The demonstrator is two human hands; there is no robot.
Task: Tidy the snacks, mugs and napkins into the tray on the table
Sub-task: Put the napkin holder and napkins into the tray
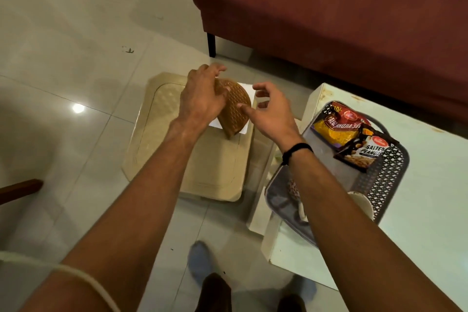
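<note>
- Both forearms extend forward and down from nearest the camera; a black band circles my right wrist.
- Left hand (202,96): fingers curled over the brown woven napkin holder (234,106), gripping its upper edge; holder stands tilted on white napkins (247,88) atop a beige stool (162,139).
- Right hand (268,111): fingers spread and curved, gripping nothing; thumb touches the holder's face.
- Grey tray (387,180) sits on the white table (430,200), holding snack packets (354,134) and a white mug (362,205).

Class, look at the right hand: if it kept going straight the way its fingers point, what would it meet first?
Probably the brown holder that the left hand grips; the right hand's thumb looks almost on it, though depth is unclear.
</note>
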